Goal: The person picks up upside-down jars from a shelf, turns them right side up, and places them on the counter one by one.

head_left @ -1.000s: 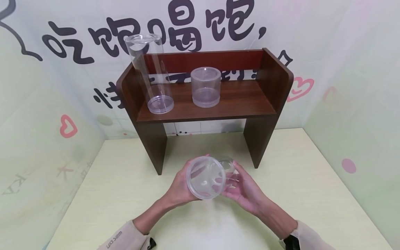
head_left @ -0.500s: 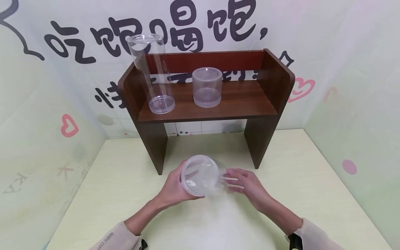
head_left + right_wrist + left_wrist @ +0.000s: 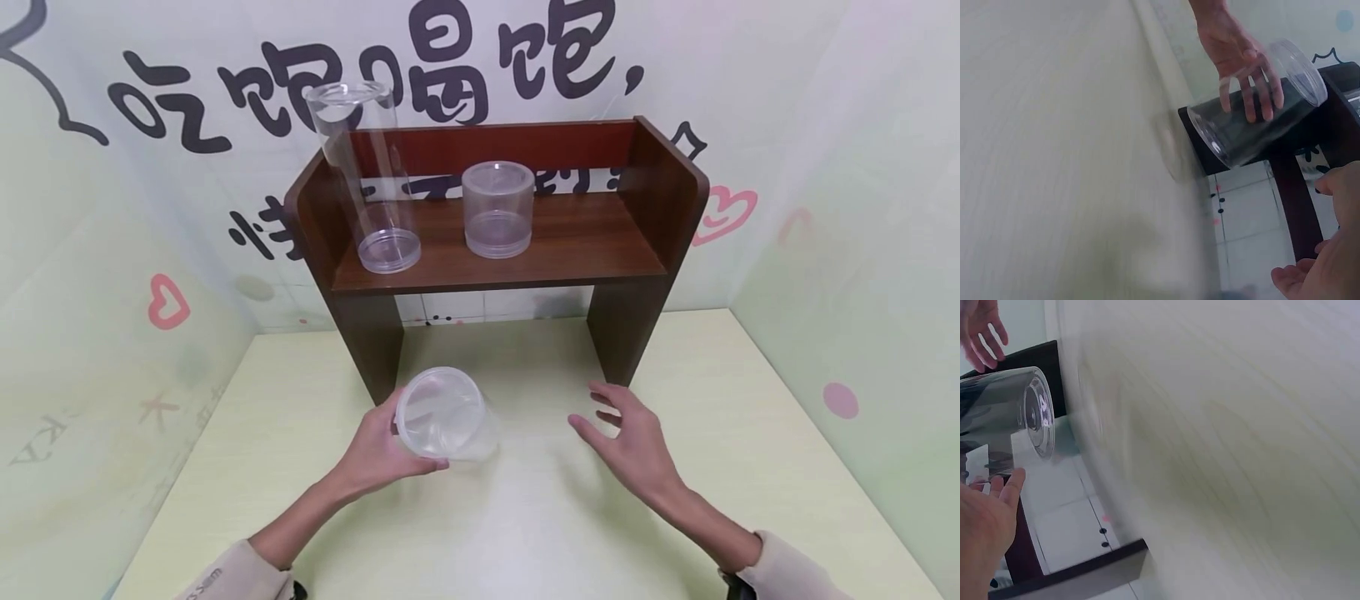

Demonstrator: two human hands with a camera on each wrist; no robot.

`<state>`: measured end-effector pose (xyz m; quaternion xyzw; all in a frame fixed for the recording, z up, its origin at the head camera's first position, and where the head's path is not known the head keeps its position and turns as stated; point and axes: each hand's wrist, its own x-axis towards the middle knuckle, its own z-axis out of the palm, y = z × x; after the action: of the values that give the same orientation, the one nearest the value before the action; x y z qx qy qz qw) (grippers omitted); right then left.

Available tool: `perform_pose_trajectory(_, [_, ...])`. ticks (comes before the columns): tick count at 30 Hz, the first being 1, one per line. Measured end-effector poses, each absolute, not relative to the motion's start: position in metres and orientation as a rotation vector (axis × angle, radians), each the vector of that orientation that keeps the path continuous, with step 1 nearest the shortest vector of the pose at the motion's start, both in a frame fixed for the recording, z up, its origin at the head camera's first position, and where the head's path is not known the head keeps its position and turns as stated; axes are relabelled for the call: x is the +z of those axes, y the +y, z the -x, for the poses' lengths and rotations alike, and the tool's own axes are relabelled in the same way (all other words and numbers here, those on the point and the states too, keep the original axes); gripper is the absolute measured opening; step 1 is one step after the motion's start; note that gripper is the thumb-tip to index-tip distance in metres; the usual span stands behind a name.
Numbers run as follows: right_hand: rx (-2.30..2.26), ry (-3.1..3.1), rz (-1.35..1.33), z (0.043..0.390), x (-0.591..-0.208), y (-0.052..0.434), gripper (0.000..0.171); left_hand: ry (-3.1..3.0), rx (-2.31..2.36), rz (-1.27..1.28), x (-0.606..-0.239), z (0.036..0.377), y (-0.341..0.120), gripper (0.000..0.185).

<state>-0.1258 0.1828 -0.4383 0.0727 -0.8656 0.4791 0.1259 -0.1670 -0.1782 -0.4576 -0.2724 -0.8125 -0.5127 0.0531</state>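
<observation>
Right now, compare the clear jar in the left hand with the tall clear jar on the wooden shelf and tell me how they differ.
The held jar is short and squat; the tall jar stands far higher.
The held jar is tipped over, its open mouth toward the head camera, gripped by the left hand above the table; the tall jar stands upright on the shelf, untouched.
Both are clear plastic cylinders.

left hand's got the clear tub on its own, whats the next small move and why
Probably lift the clear tub toward the free right part of the wooden shelf. The left hand holds it alone, the right hand is open and apart, and two clear containers already stand there.
</observation>
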Motion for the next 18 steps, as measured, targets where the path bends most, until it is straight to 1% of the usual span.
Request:
perform_pose_trajectory(8, [1.184,-2.345,-0.256,0.13,-0.428,0.209,0.055,-2.511,-1.538,0.759,-0.455,0.165,-0.204,0.096])
perform_pose_trajectory(14, [1.106,-2.202,-0.271,0.134,-0.421,0.226,0.055,-2.542,-1.503,0.739,-0.452,0.164,-0.22,0.095])
perform_pose_trajectory(18, [1.091,-2.154,-0.24,0.139,-0.418,0.235,0.058,-2.564,-1.488,0.715,-0.452,0.163,-0.229,0.091])
